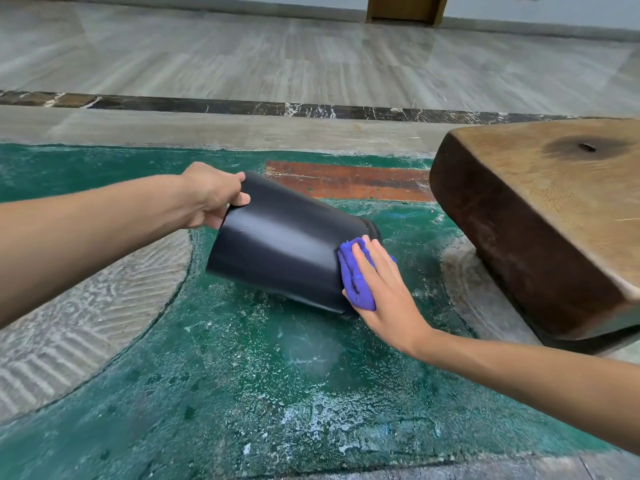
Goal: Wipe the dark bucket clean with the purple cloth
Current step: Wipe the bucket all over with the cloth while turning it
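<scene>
At the far left a bare forearm enters from the frame edge, its elbow cut off; the left hand grips the rim of the dark bucket, thumb curled over the outside of the rim, the other fingers hidden behind or inside the rim so their lie cannot be told. The bucket lies tilted on its side above the green worn floor patch, mouth toward the left and turned away from the camera, so the inside is not visible; whether its lower edge touches the floor is hard to make out, since its underside is in shadow. At the bucket's narrower right end the base ring is partly covered by the purple cloth; the cloth is bunched, most of it hidden under the palm. The right hand lies flat on the cloth with fingers straight and together, pressing it against the bucket's wall near the base; its forearm runs off the right edge. Farther right sits a wooden block, its right side cut off by the frame.
</scene>
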